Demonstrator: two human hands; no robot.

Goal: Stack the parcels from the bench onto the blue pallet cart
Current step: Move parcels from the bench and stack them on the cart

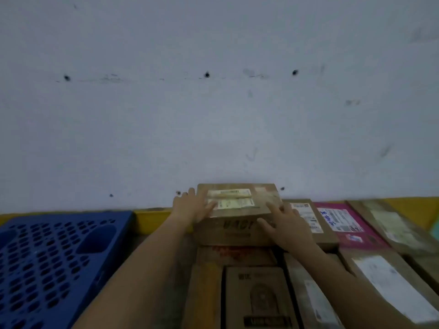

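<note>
A: Nearest you, what's there?
B: Brown parcels packed side by side below your forearms. One carton with a dark arch print [259,298] sits lowest in the middle. A long box with a white label [389,279] lies to its right.

A: And the hands?
B: Both are on the top brown box [235,212], which rests on that pile. Your left hand [192,207] lies flat over its left top edge, fingers [209,206] spread apart and touching the label [231,198]. Your right hand [287,224] presses the right front corner, fingers [273,206] also spread, thumb on the front face. Neither is curled around the box; whether it's lifted, I can't tell.

A: Beside it?
B: To the right, a flat brown parcel [308,219], then a magenta parcel [344,224] with blue scribble on its label, touching edge to edge. The picture is blurred, so the print isn't readable.

A: The cart?
B: The blue pallet cart [47,257] is on your left, its perforated deck bare where it shows, apart from the pile.

A: Farthest?
B: A yellow strip [152,220] runs behind the bench [408,207], then a grey wall [213,103] with dark holes.
</note>
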